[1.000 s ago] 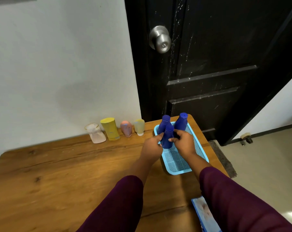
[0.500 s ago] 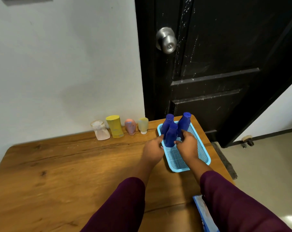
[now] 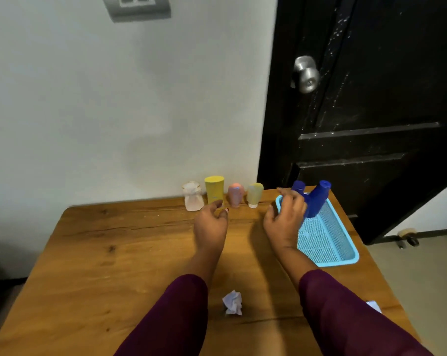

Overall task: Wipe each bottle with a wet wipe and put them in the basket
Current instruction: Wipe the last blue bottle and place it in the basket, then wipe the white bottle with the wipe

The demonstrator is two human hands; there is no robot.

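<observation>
Wood table [image 3: 114, 253] by wall | blue bottles [image 3: 317, 199] in basket [image 3: 327, 242], 2 o'clock, now released | left hand [image 3: 211, 224] loose, empty, moved to yellow bottle [image 3: 214, 188], 12 o'clock | right hand [image 3: 285, 222] relaxed, empty, beside basket | wipe [image 3: 232, 303] crumpled, 6 o'clock | four bottles left.

A pale wall [image 3: 89, 98] fills the left, with a grey switch plate [image 3: 137, 6] up top. On the right there's a black panelled door [image 3: 371, 98], its steel knob [image 3: 305, 74] catching light. Below sits a wooden table [image 3: 89, 265], with beige floor [image 3: 422, 273] and a doorstop [image 3: 407, 236] far right.
</observation>
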